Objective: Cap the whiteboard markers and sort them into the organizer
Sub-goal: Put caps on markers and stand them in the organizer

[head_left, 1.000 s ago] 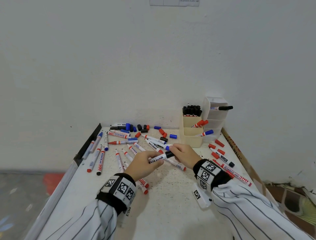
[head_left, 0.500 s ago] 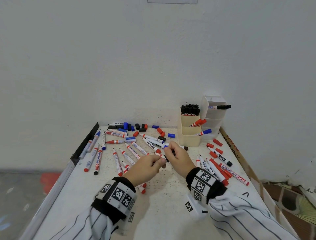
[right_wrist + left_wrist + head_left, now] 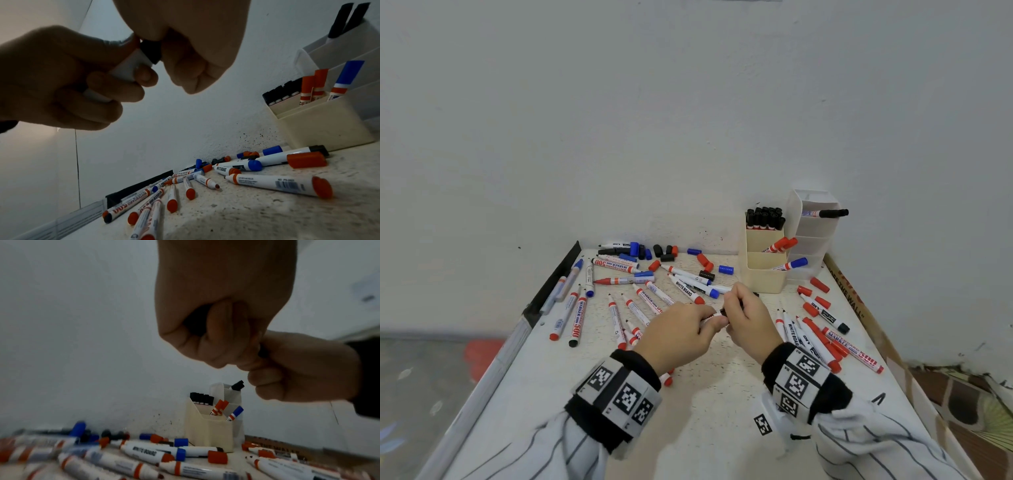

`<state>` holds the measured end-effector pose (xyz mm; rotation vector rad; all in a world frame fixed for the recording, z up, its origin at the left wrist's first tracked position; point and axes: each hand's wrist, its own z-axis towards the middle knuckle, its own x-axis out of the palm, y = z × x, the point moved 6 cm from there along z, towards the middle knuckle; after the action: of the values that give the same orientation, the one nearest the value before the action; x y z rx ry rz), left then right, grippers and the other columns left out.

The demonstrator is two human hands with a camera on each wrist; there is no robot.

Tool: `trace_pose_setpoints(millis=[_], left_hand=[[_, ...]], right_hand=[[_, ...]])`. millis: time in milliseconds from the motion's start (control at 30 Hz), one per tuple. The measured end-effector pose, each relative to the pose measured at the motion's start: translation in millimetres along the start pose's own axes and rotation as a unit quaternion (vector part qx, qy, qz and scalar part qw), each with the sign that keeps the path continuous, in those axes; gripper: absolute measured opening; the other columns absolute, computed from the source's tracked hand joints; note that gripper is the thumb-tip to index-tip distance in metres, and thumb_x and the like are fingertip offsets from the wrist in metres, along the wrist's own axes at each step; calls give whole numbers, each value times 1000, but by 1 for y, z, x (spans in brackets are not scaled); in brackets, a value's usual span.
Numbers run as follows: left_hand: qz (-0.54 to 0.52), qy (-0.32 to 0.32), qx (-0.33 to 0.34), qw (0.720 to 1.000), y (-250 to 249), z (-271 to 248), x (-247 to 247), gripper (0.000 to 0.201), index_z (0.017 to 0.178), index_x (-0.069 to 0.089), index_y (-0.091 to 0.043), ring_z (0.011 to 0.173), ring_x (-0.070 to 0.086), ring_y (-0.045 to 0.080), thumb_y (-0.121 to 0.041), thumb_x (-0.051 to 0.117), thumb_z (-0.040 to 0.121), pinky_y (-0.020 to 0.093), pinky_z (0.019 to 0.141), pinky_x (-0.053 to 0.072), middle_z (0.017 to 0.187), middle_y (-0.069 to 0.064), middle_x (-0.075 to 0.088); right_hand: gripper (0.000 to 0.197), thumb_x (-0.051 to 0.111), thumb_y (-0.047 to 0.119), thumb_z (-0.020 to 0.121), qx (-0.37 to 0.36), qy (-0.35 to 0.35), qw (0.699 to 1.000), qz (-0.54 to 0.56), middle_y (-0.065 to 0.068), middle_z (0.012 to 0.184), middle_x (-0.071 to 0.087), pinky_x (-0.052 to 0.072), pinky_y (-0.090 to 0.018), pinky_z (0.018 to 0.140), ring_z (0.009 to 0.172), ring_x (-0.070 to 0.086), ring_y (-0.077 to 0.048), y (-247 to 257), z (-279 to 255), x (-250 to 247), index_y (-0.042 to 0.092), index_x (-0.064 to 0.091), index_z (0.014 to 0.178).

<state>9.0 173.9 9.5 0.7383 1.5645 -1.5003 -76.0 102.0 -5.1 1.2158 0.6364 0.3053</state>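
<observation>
Head: 2 hands (image 3: 719, 322) grip 1 marker (image 3: 127, 68).

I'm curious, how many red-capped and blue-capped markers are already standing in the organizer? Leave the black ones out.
Red-capped markers: 2
Blue-capped markers: 1
Total: 3, all leaning in the organizer next to the packed black-capped markers.
</observation>
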Motion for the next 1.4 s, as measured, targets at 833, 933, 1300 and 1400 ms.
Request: trace_pose_setpoints(millis=[833, 933, 1300, 1400], left_hand=[[-14, 53, -359, 932, 127, -13, 16, 29, 98, 55, -7, 80, 60, 17, -31, 38, 98, 26, 79, 51, 90, 6, 61], [42, 100, -375, 921, 139, -20, 31, 38, 107, 58, -6, 88, 59, 18, -38, 40, 97, 23, 81, 48, 106, 8, 63], [-224, 22, -445, 866, 146, 2, 45, 24, 79, 62, -4, 42, 56, 13, -25, 60, 89, 21, 52, 51, 56, 4, 64], [-259, 9, -458, 851, 146, 5, 47, 24, 75, 62, -1, 45, 59, 19, -20, 58, 89, 27, 60, 56, 60, 10, 67]], right_hand=[[5, 51, 19, 92, -36, 19, 979, -201, 4, 80, 55, 37, -10, 59, 72, 49, -9, -1, 50, -21, 18, 52, 88], [15, 55, 13, 90, -53, -65, 971, -223, 3, 92, 54, 35, -7, 63, 74, 48, -5, 6, 62, -49, 13, 55, 104], [20, 58, 3, 84, -111, -352, 898, -241, -16, 102, 59, 47, -31, 82, 89, 58, -27, 20, 68, -191, 2, 57, 104], [21, 59, 2, 84, -116, -365, 886, -261, -19, 101, 59, 49, -35, 81, 88, 59, -31, 3, 71, -207, -1, 57, 105]])
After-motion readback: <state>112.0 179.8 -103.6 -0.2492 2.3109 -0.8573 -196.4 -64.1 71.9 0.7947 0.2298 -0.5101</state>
